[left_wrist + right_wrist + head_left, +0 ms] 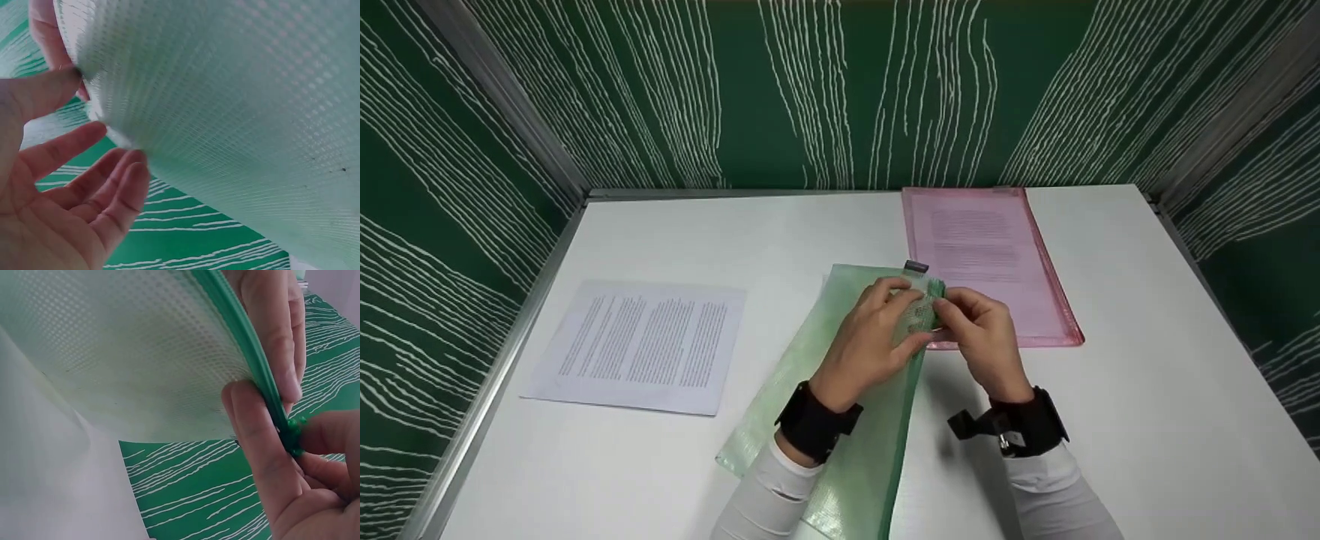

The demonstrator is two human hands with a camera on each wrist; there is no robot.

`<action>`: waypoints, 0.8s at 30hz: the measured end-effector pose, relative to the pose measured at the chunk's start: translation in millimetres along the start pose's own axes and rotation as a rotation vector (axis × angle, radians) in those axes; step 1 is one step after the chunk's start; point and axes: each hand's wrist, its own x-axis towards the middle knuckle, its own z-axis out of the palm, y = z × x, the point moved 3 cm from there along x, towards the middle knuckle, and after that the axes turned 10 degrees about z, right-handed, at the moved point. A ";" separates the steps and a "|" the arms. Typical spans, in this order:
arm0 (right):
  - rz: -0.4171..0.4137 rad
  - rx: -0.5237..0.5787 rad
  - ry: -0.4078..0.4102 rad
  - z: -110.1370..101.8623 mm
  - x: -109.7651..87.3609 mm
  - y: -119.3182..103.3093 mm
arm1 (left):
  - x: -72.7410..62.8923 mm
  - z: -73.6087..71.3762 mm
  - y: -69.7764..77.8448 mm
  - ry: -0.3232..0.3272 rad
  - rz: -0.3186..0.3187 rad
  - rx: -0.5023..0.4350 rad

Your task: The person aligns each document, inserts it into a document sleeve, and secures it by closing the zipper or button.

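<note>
A green mesh zipper pouch (859, 450) slants across the table's middle, its top end raised between both hands. My left hand (870, 341) holds the pouch near that end, thumb and fingertips at its edge in the left wrist view. With thumb and fingers, my right hand (986, 341) pinches the green slider (292, 437) at the end of the dark green zipper (247, 337). The right index finger (253, 422) lies along the mesh beside the zipper. A small black tab (916, 266) shows at the pouch's top edge.
A pink zipper pouch (1054, 319) with a printed sheet inside lies at the back right, just behind the hands. Printed paper (615, 394) rests on the left of the white table (1170, 420). Green walls (780, 112) with white lines border the table.
</note>
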 end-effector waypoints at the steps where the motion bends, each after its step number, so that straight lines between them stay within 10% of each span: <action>1: 0.007 0.018 0.014 -0.6 0.5 0.2 | -1.6 -0.8 2.6 -0.029 -0.009 0.009; 9: 0.032 0.186 0.068 -6.1 3.0 -2.1 | -17.6 -1.0 24.3 -0.266 -0.053 0.063; 16: -0.100 0.105 0.015 -2.9 -3.9 -12.7 | -13.4 -3.6 22.1 -0.099 -0.021 0.025; 24: -0.290 0.049 -0.154 -3.5 -18.2 -28.3 | -10.0 -9.3 26.1 -0.047 0.061 -0.046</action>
